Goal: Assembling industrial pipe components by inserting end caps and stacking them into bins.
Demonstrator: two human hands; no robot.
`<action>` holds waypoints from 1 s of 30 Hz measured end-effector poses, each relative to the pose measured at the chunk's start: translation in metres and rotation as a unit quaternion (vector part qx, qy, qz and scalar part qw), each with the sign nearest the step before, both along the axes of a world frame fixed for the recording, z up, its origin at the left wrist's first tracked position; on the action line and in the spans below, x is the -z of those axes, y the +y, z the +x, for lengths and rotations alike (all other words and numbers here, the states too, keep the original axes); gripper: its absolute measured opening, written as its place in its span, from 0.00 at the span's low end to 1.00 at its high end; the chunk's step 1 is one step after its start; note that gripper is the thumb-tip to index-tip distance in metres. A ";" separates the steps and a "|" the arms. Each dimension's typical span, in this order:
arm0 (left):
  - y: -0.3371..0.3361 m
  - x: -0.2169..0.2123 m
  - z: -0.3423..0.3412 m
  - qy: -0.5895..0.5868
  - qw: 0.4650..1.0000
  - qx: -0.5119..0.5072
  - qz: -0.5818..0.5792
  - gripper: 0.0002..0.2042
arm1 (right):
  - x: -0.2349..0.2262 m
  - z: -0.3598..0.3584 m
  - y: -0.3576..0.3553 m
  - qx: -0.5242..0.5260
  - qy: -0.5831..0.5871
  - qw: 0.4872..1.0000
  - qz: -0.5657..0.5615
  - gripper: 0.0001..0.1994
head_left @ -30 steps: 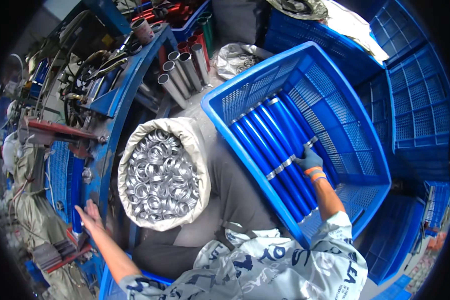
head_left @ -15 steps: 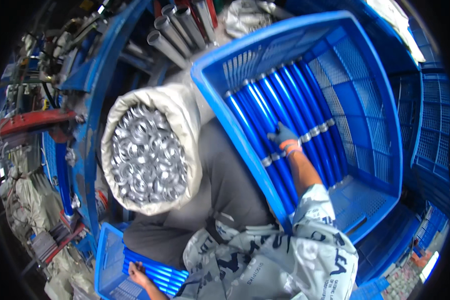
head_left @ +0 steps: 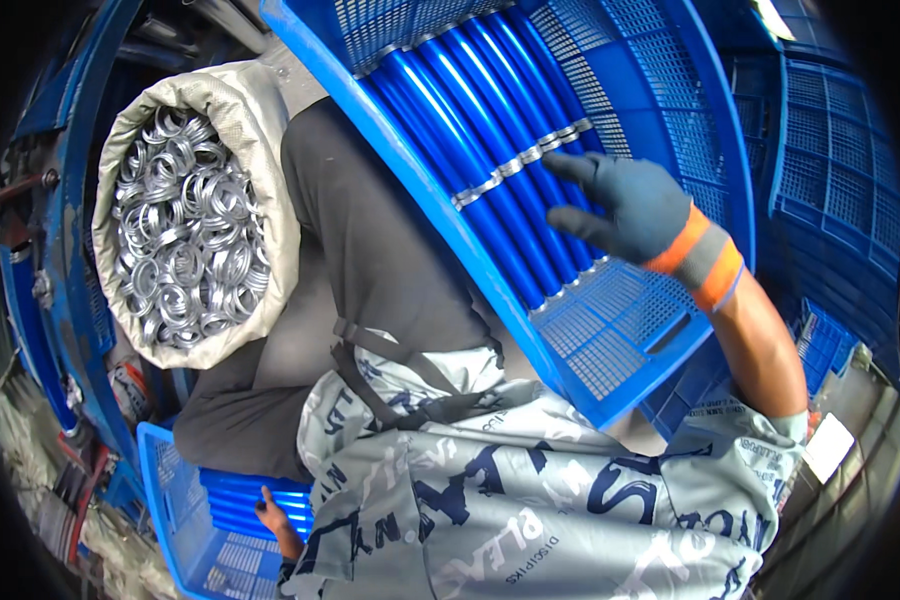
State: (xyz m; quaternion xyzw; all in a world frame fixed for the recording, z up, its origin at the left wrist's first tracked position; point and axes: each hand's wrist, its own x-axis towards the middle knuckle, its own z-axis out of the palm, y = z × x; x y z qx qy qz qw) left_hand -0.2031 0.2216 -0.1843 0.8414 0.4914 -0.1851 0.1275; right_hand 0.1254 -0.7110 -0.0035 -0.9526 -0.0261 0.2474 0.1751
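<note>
My gloved right hand (head_left: 625,205) is over the large blue crate (head_left: 610,320), thumb and fingers spread, nothing between them. Blue tubes (head_left: 460,110) lie side by side in it, 1 line of silver collars (head_left: 520,163) crossing them. My left hand (head_left: 273,515) is at the smaller crate (head_left: 162,485); grip partly hidden, cannot tell.

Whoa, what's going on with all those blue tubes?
A person's gloved right hand is open over a row of blue tubes in a big blue crate. The left hand is by more blue tubes in a smaller crate; whether it touches them is unclear. A pale sack full of silver rings is beside the person's leg.
</note>
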 end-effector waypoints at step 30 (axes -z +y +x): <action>-0.084 0.079 -0.099 -0.154 0.951 -0.252 -0.096 0.45 | 0.150 0.135 0.457 -0.413 -0.246 0.875 0.056 0.31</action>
